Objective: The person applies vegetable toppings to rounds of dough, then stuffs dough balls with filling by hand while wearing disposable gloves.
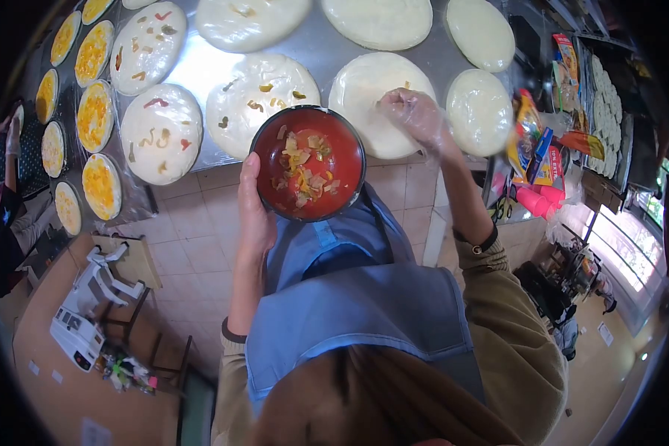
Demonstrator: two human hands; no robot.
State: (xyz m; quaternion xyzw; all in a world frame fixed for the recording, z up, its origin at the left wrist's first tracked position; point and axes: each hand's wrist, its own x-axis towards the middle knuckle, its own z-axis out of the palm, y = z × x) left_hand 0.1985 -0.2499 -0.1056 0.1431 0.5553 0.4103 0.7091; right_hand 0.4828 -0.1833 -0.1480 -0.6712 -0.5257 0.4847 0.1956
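My left hand (256,208) grips the side of a bowl (353,160), red inside with a dark rim. Small yellow, orange and pale chopped pieces (305,167) lie in its bottom. In a clear plastic glove, my right hand (418,117) is over a round of pale, glossy dough (357,85), its fingers bunched together. What they hold is hidden; a small orange-brown bit shows by the knuckles. Left of it, another dough round (234,85) carries several scattered coloured pieces, as does the round (149,123) farther left.
More plain dough rounds (479,111) sit on the metal table (193,56). Rounds with an orange-yellow topping (100,186) stand at the left, where another person's gloved hand (13,137) shows. Colourful packets (531,141), scissors (504,204) and pink cups (540,199) crowd the right end.
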